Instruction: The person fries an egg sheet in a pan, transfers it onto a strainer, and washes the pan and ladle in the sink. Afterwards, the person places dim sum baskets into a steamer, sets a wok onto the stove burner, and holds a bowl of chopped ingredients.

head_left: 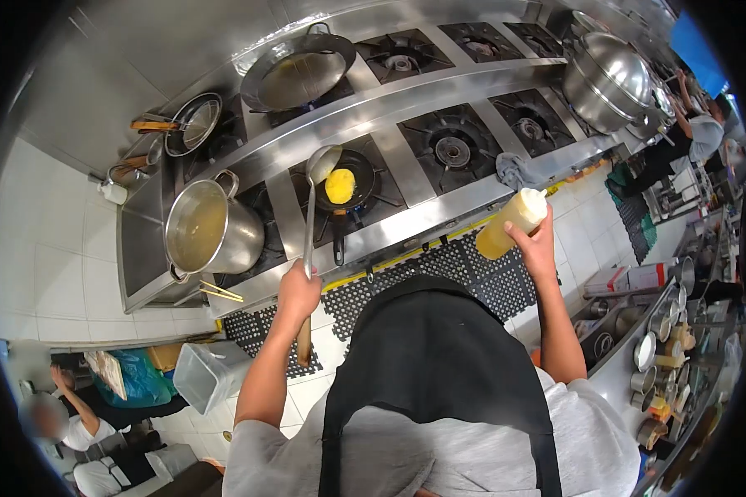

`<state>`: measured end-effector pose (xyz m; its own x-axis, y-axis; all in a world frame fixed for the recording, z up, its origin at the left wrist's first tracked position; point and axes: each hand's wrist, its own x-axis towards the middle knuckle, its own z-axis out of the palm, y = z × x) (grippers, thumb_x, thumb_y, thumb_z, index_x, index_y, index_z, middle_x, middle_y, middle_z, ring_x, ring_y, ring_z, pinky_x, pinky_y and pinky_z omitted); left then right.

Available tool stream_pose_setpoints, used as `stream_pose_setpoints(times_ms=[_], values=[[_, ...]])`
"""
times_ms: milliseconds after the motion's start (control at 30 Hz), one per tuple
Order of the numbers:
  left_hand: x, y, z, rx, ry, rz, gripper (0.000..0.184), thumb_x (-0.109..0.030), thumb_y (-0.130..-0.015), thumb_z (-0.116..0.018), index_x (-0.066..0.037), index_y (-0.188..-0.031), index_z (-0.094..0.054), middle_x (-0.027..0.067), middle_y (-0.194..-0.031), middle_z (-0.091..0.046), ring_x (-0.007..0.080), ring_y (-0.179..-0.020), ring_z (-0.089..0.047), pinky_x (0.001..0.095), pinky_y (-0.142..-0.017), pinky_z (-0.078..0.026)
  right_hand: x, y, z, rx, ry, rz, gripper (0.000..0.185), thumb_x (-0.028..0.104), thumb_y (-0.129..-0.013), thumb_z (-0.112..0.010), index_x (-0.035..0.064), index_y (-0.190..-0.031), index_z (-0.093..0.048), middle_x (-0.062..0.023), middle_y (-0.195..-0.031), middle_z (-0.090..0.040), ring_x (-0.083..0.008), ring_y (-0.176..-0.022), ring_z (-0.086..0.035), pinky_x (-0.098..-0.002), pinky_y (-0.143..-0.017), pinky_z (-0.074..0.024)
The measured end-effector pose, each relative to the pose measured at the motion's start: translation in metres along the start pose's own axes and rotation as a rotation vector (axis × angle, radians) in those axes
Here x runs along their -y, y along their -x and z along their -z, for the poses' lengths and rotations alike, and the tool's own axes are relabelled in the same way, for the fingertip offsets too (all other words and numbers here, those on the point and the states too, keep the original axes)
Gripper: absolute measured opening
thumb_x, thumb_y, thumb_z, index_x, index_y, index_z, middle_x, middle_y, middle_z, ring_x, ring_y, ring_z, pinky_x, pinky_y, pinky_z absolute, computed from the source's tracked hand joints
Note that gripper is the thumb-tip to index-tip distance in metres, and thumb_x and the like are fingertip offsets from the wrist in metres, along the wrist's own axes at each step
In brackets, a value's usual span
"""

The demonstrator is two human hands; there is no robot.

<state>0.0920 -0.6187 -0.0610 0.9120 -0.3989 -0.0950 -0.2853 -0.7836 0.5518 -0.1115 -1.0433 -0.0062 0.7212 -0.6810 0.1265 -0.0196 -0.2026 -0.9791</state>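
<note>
My left hand is closed round the long handle of a metal ladle, whose wooden end sticks out below my fist. The ladle's bowl is over the left rim of a small black frying pan on a front burner. In that pan lies a round yellow piece of food that looks like egg. Off to the right, my right hand grips a squeeze bottle of yellow liquid, tilted in front of the stove with its pale nozzle pointing up and right.
Left of the pan stands a tall steel pot of liquid, with tongs near the stove edge. Behind are a large wok and smaller pans. A grey cloth and lidded steamer sit at right. Other people work at both sides.
</note>
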Motion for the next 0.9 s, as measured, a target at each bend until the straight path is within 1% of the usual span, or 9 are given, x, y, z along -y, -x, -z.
stream_pose_setpoints(times_ms=[100, 300, 400, 433, 567, 633, 667, 700, 900], values=[[-0.009, 0.007, 0.003, 0.012, 0.001, 0.083, 0.025, -0.013, -0.087, -0.059, 0.002, -0.107, -0.061, 0.0279, -0.088, -0.07, 0.048, -0.087, -0.068, 0.0514, -0.083, -0.054, 0.03, 0.008, -0.003, -0.025, 0.057, 0.009, 0.075, 0.007, -0.079, -0.08, 0.0036, -0.141, -0.038, -0.0103, -0.123, -0.057, -0.0211, -0.115, -0.059, -0.0366, -0.103, -0.0468], [-0.005, 0.018, -0.012, -0.008, -0.054, 0.065, 0.022, -0.012, -0.089, -0.058, -0.002, -0.108, -0.058, 0.0223, -0.079, -0.07, 0.0399, -0.071, -0.071, 0.0504, -0.069, -0.057, 0.044, 0.015, 0.014, -0.088, 0.376, 0.129, 0.085, 0.01, -0.071, -0.082, 0.003, -0.143, -0.037, -0.0125, -0.136, -0.046, -0.023, -0.124, -0.052, -0.0372, -0.106, -0.0444], [-0.016, 0.015, -0.024, 0.161, 0.529, 0.385, 0.023, -0.013, -0.089, -0.062, -0.004, -0.11, -0.059, 0.0083, -0.068, -0.061, 0.0225, -0.056, -0.064, 0.0388, -0.055, -0.055, 0.045, 0.02, 0.034, -0.113, 0.412, 0.094, 0.084, 0.01, -0.071, -0.082, 0.0035, -0.142, -0.038, -0.012, -0.134, -0.047, -0.0235, -0.123, -0.053, -0.0362, -0.106, -0.0442], [-0.022, 0.013, -0.023, 0.198, 0.699, 0.399, 0.023, -0.014, -0.089, -0.066, -0.007, -0.11, -0.061, -0.0017, -0.065, -0.049, 0.0086, -0.05, -0.049, 0.0268, -0.045, -0.044, 0.046, 0.022, 0.041, -0.149, 0.439, 0.103, 0.08, 0.009, -0.071, -0.082, 0.0036, -0.139, -0.04, -0.0109, -0.128, -0.05, -0.0229, -0.118, -0.056, -0.0352, -0.103, -0.0458], [-0.04, 0.014, -0.016, 0.184, 1.415, 0.619, 0.018, -0.015, -0.092, -0.065, -0.008, -0.109, -0.063, -0.0062, -0.062, -0.045, 0.0059, -0.045, -0.038, 0.0232, -0.039, -0.03, 0.019, 0.03, 0.089, -0.223, 0.278, 0.053, 0.076, 0.009, -0.07, -0.083, 0.0041, -0.134, -0.042, -0.0092, -0.122, -0.055, -0.0212, -0.112, -0.059, -0.0347, -0.1, -0.0485], [-0.026, 0.01, -0.023, 0.303, 1.7, 0.474, 0.013, -0.012, -0.101, -0.052, -0.009, -0.107, -0.063, -0.0106, -0.058, -0.04, 0.0047, -0.042, -0.034, 0.0234, -0.037, -0.026, 0.019, 0.036, 0.119, -0.245, 0.262, -0.023, 0.085, 0.008, -0.071, -0.084, 0.0068, -0.141, -0.037, -0.0085, -0.121, -0.054, -0.0215, -0.116, -0.057, -0.0362, -0.103, -0.0469], [-0.022, 0.003, -0.027, 0.486, 1.924, 0.354, 0.019, -0.013, -0.105, -0.044, -0.003, -0.116, -0.056, -0.0083, -0.06, -0.04, 0.0043, -0.044, -0.035, 0.0232, -0.039, -0.028, -0.005, 0.039, 0.145, -0.357, 0.546, 0.179, 0.083, 0.01, -0.071, -0.085, 0.0054, -0.14, -0.041, -0.0093, -0.124, -0.055, -0.0217, -0.118, -0.056, -0.0356, -0.105, -0.0452], [-0.018, -0.003, -0.031, 0.707, 2.109, 0.249, 0.026, -0.014, -0.109, -0.036, 0.003, -0.124, -0.05, -0.0059, -0.062, -0.04, 0.0039, -0.045, -0.037, 0.023, -0.04, -0.031, 0.001, 0.04, 0.163, -0.398, 0.433, 0.132, 0.081, 0.01, -0.071, -0.085, 0.0047, -0.14, -0.043, -0.01, -0.125, -0.055, -0.0219, -0.119, -0.055, -0.0354, -0.105, -0.0445], [-0.05, -0.034, -0.042, 0.852, 2.034, 0.148, 0.027, -0.019, -0.111, -0.031, 0.0, -0.123, -0.045, 0.0004, -0.069, -0.044, 0.0095, -0.049, -0.043, 0.0252, -0.048, -0.037, -0.006, 0.093, 0.343, -0.809, 0.47, -0.006, 0.078, 0.013, -0.071, -0.082, 0.0034, -0.139, -0.045, -0.0163, -0.127, -0.057, -0.028, -0.12, -0.057, -0.038, -0.106, -0.0451]])
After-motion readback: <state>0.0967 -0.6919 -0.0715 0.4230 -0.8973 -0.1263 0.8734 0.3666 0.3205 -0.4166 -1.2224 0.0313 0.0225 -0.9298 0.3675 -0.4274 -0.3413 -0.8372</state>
